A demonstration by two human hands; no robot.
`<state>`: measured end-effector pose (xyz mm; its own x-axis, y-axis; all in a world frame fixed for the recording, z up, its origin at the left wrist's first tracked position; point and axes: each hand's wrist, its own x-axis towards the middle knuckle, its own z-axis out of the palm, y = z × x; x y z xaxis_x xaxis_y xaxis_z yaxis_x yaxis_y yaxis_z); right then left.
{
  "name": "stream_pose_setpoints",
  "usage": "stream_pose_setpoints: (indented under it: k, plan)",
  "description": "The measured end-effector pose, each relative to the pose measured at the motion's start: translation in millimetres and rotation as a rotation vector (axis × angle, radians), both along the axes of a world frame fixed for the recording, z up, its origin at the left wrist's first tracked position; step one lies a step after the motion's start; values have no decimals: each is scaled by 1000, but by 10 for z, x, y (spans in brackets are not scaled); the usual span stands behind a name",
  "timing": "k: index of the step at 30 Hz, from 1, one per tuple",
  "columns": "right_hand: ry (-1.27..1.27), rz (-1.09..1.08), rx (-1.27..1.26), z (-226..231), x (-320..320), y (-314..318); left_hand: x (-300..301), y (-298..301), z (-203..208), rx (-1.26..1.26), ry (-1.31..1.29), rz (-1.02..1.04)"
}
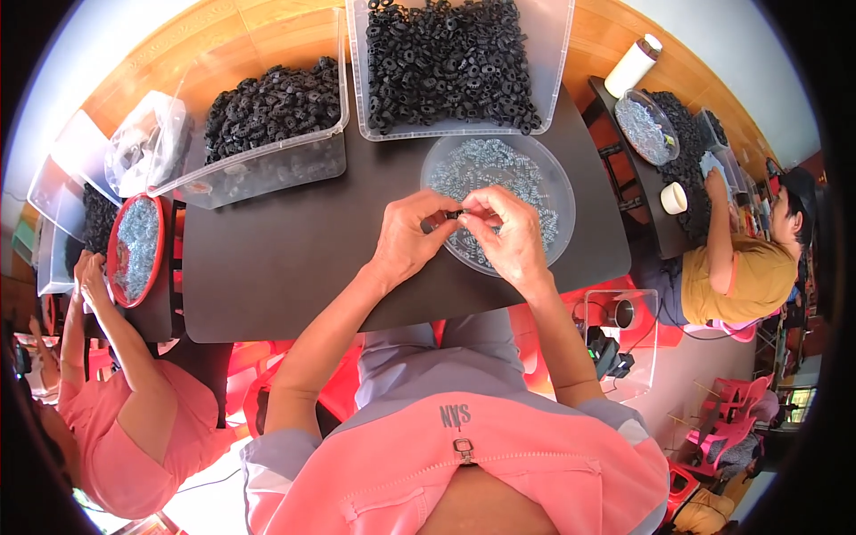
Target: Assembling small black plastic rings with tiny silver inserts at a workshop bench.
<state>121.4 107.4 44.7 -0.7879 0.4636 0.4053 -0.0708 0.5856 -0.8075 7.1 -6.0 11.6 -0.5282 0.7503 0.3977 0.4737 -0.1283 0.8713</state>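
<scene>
My left hand and my right hand meet above the table, both closed with the fingertips pinched together. Between them is a small black plastic part, mostly covered by the fingers. Whether a smaller piece is pinched along with it cannot be seen. Below the right hand stands a round clear tub, holding many small silvery coil springs.
Behind the tub, a clear bin holds black parts; another such bin stands left on the dark table. Co-workers in pink and yellow sit at side tables. A red basin of springs is left, a white bottle right.
</scene>
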Motion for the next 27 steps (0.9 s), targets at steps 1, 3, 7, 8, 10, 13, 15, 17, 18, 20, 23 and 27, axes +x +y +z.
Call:
stream_pose_setpoints:
  k: [1,3,7,8,10,13,15,17,18,20,23,27]
  plan:
    - [-2,1,0,-9,-9,12,-6,5,-6,0,-2,1]
    - [-26,15,-82,-30,-27,49,-16,15,-12,-6,-2,8]
    - [-71,40,41,59,-53,94,-38,17,5,-17,-28,8]
    - [-51,32,98,101,-91,127,-36,17,4,-6,-46,15]
    - [19,12,195,126,-228,268,-35,13,14,10,-60,23]
    - [-37,-112,409,143,-563,562,-31,3,37,-9,-39,55]
    - [-69,-173,519,85,-820,737,-27,2,47,-14,-39,51]
    - [-79,-204,643,-25,-1076,850,-35,-7,34,-1,-25,64]
    - [-96,-217,690,-54,-1170,878,-38,-5,23,9,-30,61]
    - [-203,-227,733,-127,-1315,922,-38,1,-4,28,-41,57]
    - [-265,-253,767,-192,-1454,938,-37,-1,-5,30,-43,47]
    - [-331,-322,788,-209,-1514,929,-35,1,5,18,-49,41]
